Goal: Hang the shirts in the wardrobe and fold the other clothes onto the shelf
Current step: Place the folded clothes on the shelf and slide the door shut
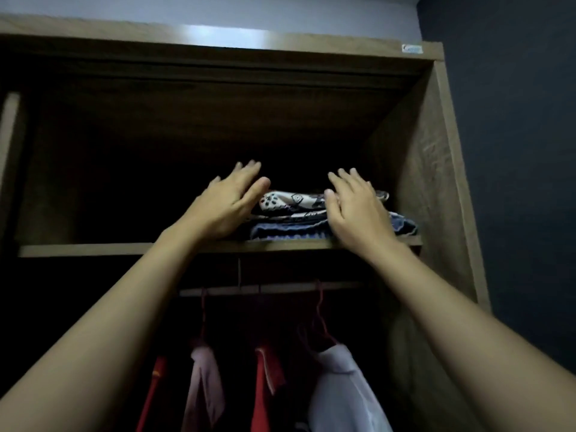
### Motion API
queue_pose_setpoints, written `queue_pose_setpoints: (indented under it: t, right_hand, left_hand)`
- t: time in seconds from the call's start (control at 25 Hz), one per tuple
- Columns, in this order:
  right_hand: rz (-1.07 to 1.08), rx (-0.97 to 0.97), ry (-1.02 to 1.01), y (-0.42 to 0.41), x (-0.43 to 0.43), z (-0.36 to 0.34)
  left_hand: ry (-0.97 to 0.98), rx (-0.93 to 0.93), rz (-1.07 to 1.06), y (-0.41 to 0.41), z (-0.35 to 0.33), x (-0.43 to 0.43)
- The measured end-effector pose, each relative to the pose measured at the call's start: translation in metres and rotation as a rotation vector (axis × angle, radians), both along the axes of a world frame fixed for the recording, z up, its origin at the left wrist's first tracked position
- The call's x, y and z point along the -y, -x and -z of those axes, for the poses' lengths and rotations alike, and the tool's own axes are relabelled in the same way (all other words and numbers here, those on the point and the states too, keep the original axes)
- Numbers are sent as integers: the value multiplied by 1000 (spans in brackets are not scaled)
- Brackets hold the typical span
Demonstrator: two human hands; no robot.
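Denim-blue folded cloth (290, 229) lies at the right end of the shelf (93, 249) with a patterned white piece (296, 201) on top; our left hand (224, 204) and right hand (355, 210) flank the stack, fingers straight, gripping nothing. We judge the stack wants even inward pressure from both sides to square its edges behind the shelf lip. The shelf's depth is black, we cannot tell if the palms touch the cloth, and the hanging shirts (339, 385) are cut off below.

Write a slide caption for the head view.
Left hand and right hand, open, flank folded clothes on the wardrobe shelf above hung shirts.
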State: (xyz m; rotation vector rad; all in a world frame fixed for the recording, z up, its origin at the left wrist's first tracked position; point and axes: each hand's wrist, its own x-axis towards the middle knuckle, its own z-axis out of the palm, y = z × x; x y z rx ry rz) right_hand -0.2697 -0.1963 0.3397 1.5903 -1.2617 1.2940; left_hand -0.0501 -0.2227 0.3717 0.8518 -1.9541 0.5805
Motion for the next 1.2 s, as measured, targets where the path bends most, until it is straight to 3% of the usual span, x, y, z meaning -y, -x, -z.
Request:
queue_pose_setpoints:
  t: [0.08, 0.16, 0.28, 0.48, 0.68, 0.8, 0.92, 1.2]
  right_hand:
    - [-268, 51, 113, -45, -12, 47]
    - [-424, 28, 92, -90, -16, 108]
    - [-589, -53, -90, -158, -19, 203]
    - [-748, -218, -352, -259, -48, 344]
    - [-919, -507, -511, -334, -83, 441]
    - [-864, -727, -712, -367, -88, 483]
    - [-665, -940, -847, -388, -81, 505]
    - [-109, -1507, -760, -433, -76, 511]
  left_hand:
    - [86, -11, 35, -22, 22, -22]
    - [166, -14, 46, -54, 61, -42]
    - [201, 28, -49, -118, 138, -64]
    - [177, 123, -441, -248, 279, -83]
    - [145, 135, -589, -317, 349, -95]
    - [146, 229, -613, -338, 376, -78]
    - [154, 288, -566, -351, 389, -58]
    - [248, 261, -518, -356, 400, -44]
